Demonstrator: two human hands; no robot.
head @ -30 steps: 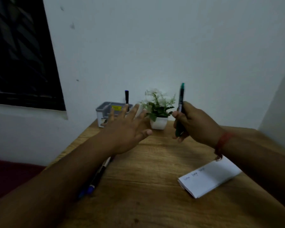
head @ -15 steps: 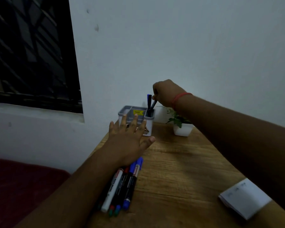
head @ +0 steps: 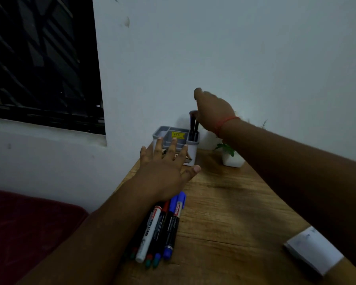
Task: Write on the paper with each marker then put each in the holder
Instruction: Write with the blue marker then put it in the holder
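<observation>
The left hand point(head: 164, 173) is held flat, fingers spread, before the holder point(head: 190, 150). Markers point(head: 193, 125) standing in the holder are met by the right hand point(head: 213, 112); whether they are grasped cannot be told.

Home study corner: wooden desk point(head: 224, 202), barred window point(head: 41, 62), potted plant point(head: 230, 156).

Plant point(head: 226, 148) mostly behind right forearm, paper point(head: 313, 250) writing perhaps too blurred

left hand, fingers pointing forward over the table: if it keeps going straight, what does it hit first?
Most likely the grey holder: the left hand has its fingers spread toward the front wall. They overlap it in view, so contact may already exist; depth is unclear.
</observation>
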